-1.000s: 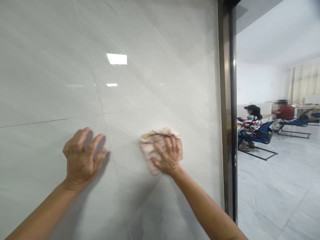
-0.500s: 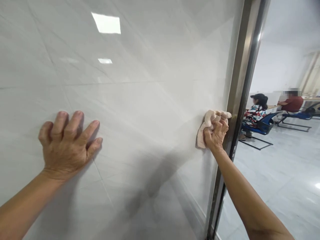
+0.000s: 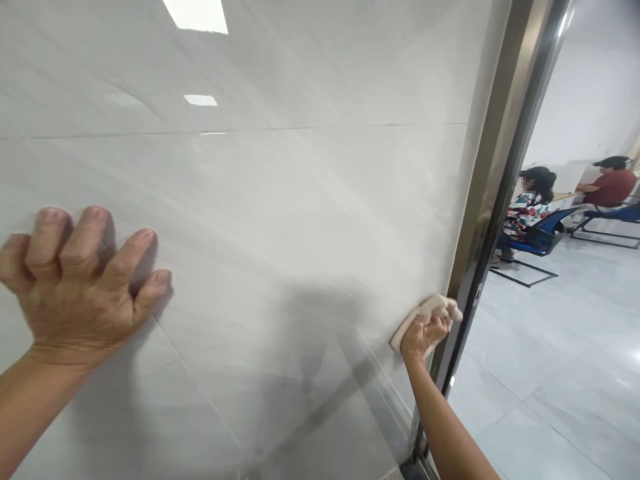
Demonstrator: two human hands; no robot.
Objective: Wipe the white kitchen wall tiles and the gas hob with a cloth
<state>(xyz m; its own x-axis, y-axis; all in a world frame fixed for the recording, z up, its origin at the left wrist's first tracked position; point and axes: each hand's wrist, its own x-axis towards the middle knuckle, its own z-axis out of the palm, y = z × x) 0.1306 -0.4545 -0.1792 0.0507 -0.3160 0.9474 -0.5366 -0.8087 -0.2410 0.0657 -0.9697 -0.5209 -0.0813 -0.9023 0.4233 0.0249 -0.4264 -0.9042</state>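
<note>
Cloth bunched in closed right hand, long axis slanting up-right toward door frame, left hand open on wall

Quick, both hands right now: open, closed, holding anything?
Left hand: open, empty, fingers bent, pressed on the tiled wall.
Right hand: closed on the cloth, against the wall beside the metal frame.

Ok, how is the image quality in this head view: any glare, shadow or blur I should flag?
Head view: ceiling lights glare off the glossy tiled wall at top left; the person's soft shadow falls low on it between the left hand and the right hand with its cloth; the metal door frame leans, a wide-lens tilt; the seated people behind look soft.
</note>
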